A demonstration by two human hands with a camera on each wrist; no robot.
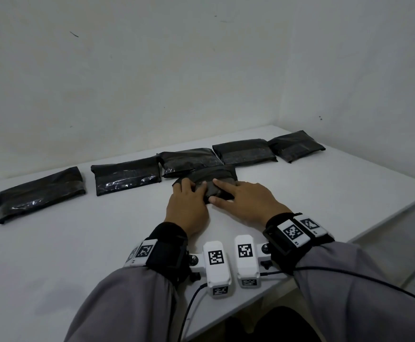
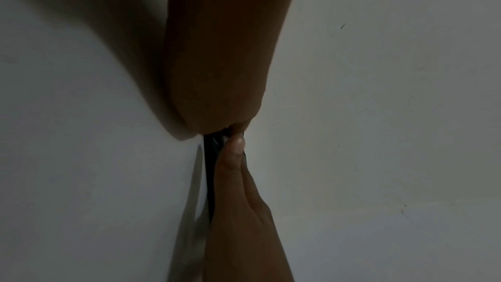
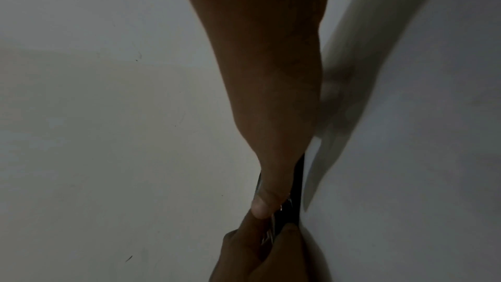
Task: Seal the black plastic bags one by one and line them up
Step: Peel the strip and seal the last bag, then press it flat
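A black plastic bag (image 1: 214,175) lies at the middle of the white table (image 1: 78,243), just in front of a row of several other black bags (image 1: 126,175). Both hands are on its near edge. My left hand (image 1: 196,190) pinches that edge between thumb and fingers, as the right wrist view shows of the left hand (image 3: 257,254). My right hand (image 1: 220,191) lies on top of the bag, with the index finger straight and the thumb flat on the bag (image 3: 296,190). The left wrist view shows only a thin strip of the bag (image 2: 210,168) beside the right thumb (image 2: 233,158).
The row runs along the back of the table, from the far-left bag (image 1: 38,193) to the far-right bag (image 1: 296,145) near the wall corner. The table's right edge (image 1: 396,213) slants toward me. A white wall (image 1: 201,70) stands close behind the row.
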